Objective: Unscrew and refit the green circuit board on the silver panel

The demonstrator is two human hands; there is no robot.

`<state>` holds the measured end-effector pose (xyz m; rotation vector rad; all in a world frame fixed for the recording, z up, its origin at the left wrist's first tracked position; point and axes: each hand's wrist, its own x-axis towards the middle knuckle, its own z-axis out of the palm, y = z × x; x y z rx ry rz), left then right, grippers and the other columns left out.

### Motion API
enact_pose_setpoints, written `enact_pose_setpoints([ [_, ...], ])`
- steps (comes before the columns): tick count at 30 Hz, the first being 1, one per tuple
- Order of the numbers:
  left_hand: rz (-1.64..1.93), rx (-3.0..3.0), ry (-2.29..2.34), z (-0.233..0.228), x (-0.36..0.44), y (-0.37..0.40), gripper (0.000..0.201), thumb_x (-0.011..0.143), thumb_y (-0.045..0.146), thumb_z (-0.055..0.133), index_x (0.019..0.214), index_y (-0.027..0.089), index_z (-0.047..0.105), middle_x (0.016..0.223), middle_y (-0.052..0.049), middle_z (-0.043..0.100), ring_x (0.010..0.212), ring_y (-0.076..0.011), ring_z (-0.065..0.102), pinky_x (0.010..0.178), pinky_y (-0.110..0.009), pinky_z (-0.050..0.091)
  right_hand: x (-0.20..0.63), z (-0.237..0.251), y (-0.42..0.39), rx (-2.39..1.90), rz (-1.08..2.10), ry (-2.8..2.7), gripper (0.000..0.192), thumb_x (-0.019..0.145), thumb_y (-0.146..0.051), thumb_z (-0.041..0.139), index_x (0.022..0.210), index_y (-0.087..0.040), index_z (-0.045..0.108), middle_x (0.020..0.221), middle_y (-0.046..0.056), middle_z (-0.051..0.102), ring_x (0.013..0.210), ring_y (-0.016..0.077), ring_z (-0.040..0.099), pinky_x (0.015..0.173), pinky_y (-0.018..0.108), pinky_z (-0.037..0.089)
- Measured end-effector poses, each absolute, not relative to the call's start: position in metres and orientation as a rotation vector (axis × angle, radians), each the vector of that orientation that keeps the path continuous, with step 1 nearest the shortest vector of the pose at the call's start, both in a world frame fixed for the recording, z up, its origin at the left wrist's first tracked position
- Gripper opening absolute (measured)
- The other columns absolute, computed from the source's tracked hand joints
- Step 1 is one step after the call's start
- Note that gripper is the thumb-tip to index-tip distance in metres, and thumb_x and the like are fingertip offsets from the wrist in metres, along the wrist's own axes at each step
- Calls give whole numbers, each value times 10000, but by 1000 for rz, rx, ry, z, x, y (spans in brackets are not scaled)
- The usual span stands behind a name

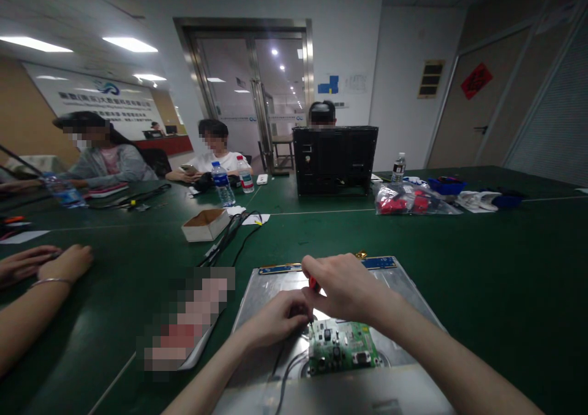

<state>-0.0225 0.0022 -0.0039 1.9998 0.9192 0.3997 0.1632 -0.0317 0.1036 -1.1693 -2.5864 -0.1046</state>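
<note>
A green circuit board (342, 344) lies on a silver metal panel (261, 292) on the table in front of me. My right hand (346, 283) is closed around the red handle of a screwdriver (313, 283), held upright over the board's upper left corner. Just below it, my left hand (282, 317) has its fingers pinched together beside that corner; what they hold is hidden. A blue strip board (383, 262) runs along the panel's far edge. Black wires (287, 372) lead off from the board's left side.
Left of the panel lies a blurred-out flat object (190, 326), with an open small box (205, 225) and black cables (227, 237) beyond. Another person's hands (64, 265) rest at the left. Farther back stand bottles (223, 183), a black monitor (335, 161) and a plastic bag (408, 199).
</note>
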Motion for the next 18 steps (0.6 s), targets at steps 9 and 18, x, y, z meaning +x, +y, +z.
enact_pose_setpoints([
  [9, 443, 2046, 906, -5, -22, 1, 127, 796, 177, 513, 863, 141, 615, 857, -43, 636, 803, -191, 564, 723, -271, 448, 167, 105, -33, -1170, -99, -2572, 167, 865, -374, 502, 855, -210, 531, 773, 7, 686, 620, 156, 595, 503, 263, 238],
  [18, 428, 2125, 910, -10, -22, 3, 113, 794, 162, 503, 835, 144, 607, 870, -36, 632, 832, -196, 561, 751, -272, 443, 165, 107, -34, -1147, -141, -2590, 125, 799, -249, 523, 906, -186, 514, 844, 29, 672, 638, 158, 596, 482, 265, 248],
])
